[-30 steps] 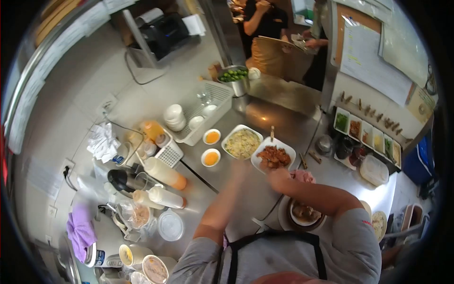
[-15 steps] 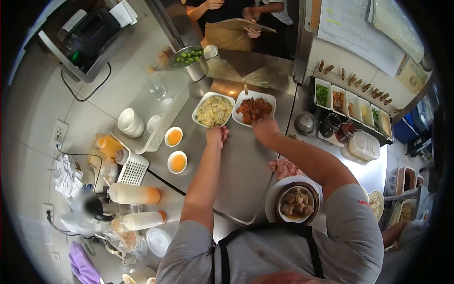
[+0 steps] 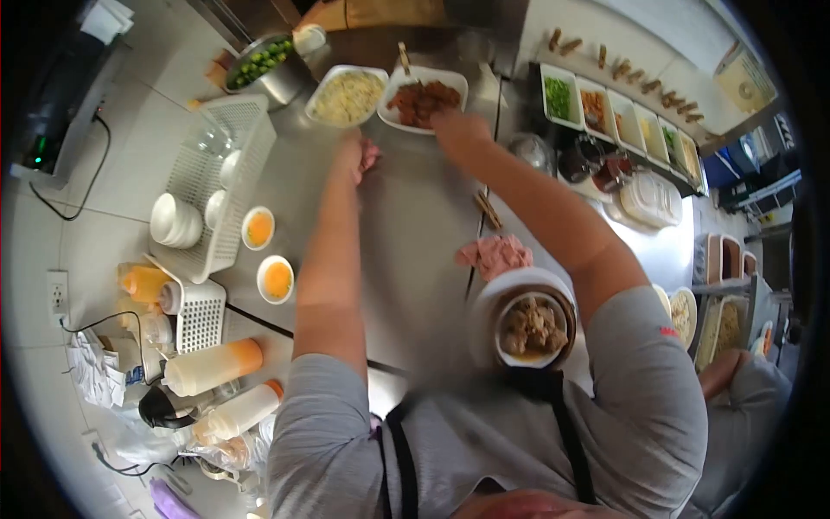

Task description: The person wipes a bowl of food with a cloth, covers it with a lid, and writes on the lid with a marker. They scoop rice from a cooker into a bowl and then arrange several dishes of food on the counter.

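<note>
My left hand (image 3: 354, 157), blurred with curled fingers, is at the near rim of a white square plate of fried rice (image 3: 350, 95). The near right corner of a second white plate (image 3: 393, 117) is under my right hand (image 3: 460, 131), whose fingertips are mostly hidden. Reddish-brown meat pieces (image 3: 424, 102) fill that plate, and a wooden clothespin (image 3: 404, 57) is at its far rim. The two plates are side by side on the steel counter (image 3: 411, 225).
Two cups of orange liquid (image 3: 277, 280) stand left, near a white basket (image 3: 251, 130) with bowls. A pot of green vegetables (image 3: 275, 78) is behind. At right are a condiment tray (image 3: 596, 130), a pink cloth (image 3: 497, 256) and a bowl of meat (image 3: 532, 329). Squeeze bottles (image 3: 212, 368) lie front left.
Both plates have slid away from me along the counter, with my hands following at their near edges. My view has shifted, and the people beyond the counter are mostly out of it.
</note>
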`<state>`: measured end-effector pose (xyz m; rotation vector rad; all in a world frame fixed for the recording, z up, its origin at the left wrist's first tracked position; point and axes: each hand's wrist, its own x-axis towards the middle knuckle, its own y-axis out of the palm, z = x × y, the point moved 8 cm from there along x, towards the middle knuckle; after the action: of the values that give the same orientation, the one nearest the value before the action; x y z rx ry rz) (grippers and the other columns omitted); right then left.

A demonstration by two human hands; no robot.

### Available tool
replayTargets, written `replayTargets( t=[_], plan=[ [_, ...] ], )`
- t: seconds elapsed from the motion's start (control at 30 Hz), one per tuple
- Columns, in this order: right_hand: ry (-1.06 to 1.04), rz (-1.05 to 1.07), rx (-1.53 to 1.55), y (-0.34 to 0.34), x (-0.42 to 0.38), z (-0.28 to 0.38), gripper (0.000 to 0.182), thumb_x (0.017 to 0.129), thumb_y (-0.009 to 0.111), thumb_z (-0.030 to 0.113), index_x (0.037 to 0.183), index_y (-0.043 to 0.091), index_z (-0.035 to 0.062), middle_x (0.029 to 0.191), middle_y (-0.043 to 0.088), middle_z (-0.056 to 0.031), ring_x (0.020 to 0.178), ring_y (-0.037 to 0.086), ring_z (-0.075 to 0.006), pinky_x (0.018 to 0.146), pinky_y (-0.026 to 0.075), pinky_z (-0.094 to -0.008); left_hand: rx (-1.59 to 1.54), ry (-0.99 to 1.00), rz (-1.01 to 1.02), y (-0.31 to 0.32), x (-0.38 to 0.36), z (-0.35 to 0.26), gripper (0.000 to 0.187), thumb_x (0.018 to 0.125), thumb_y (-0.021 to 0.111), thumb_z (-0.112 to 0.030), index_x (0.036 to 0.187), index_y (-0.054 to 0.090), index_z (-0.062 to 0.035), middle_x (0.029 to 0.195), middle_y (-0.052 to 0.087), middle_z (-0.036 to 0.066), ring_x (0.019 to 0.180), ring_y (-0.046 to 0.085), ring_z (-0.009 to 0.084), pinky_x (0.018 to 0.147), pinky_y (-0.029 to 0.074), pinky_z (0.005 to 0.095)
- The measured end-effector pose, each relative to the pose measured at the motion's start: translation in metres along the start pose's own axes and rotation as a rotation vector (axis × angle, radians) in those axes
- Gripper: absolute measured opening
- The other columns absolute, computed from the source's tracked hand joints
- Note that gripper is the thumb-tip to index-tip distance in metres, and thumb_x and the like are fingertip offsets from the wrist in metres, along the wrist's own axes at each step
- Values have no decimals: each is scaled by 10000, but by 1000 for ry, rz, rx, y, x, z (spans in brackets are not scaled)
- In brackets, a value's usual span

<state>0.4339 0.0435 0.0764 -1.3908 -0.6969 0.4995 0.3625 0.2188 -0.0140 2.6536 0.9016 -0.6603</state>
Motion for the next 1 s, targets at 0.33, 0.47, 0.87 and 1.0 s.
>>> replayTargets(
  t=[0.33,0.47,0.87,1.0],
  plan=[
    [-76,559,156,47,-75,-24,368,592,615,273,813,576,-19,641,580,-163,624,572,-310,585,463,-370,950,727,365,120,-177,78,427,661,641,-258,1027,529,-69,876,543,94,719,534,223,641,436,311],
    [42,640,490,70,-71,-42,239,611,589,191,743,587,-8,614,586,-132,525,575,-216,481,469,-314,1036,953,424,139,-219,75,387,607,645,-224,951,547,-77,861,521,115,818,482,287,726,397,376],
    [252,-317,439,-113,-43,-199,169,663,565,168,805,615,91,779,603,-108,739,581,-239,665,458,-331,882,1069,81,93,-191,71,302,609,601,-177,873,518,-56,855,499,119,817,467,309,712,382,389],
    [451,-485,152,-139,-37,-257,188,709,535,206,879,567,134,816,594,-119,777,563,-289,679,450,-385,903,1085,56,96,-197,64,295,616,600,-178,869,515,-52,848,501,110,811,468,303,711,384,384]
  ],
)
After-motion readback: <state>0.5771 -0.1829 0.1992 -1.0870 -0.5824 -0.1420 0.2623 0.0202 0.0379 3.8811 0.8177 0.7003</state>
